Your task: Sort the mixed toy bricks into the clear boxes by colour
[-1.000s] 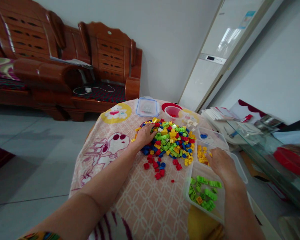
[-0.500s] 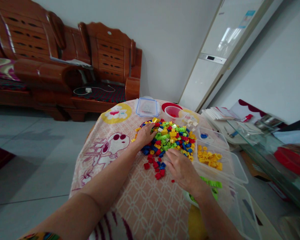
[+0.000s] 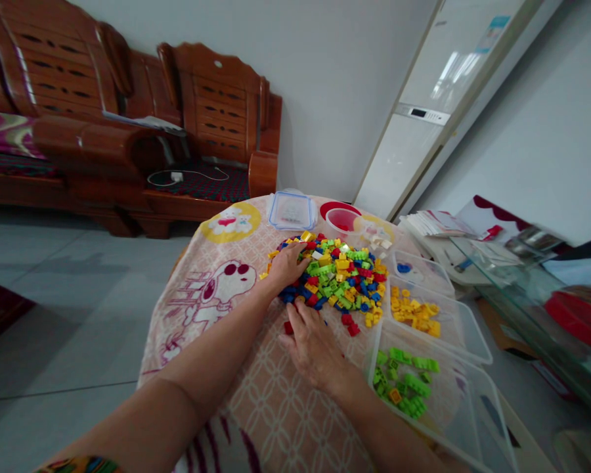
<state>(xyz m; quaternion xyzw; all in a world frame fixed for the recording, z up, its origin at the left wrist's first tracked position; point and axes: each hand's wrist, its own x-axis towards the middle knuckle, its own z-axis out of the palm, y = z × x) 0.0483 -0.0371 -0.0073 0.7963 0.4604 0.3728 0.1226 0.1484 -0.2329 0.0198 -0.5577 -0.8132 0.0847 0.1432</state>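
Note:
A heap of small toy building bricks [image 3: 337, 276] in red, yellow, green and blue is spread on the cloth-covered table. At its left side rests my left hand [image 3: 286, 264], fingers stretched over the bricks and partly apart. My right hand [image 3: 312, 341] lies low at the heap's near edge, fingers spread above a few loose red bricks, which it partly hides. Right of it, more red bricks [image 3: 350, 324] lie by the heap. Nothing shows gripped in either hand.
Clear plastic boxes on the right hold green bricks [image 3: 406, 381], yellow bricks [image 3: 416, 312] and a little blue [image 3: 402, 268]. A round tub [image 3: 343, 220] with red pieces and a blue-rimmed lid [image 3: 291, 211] stand at the back. Pale bricks [image 3: 380, 243] lie near the tub.
My right hand has moved left, onto the loose red bricks in front of the heap. Some red bricks now lie further right. My left hand has stayed in place.

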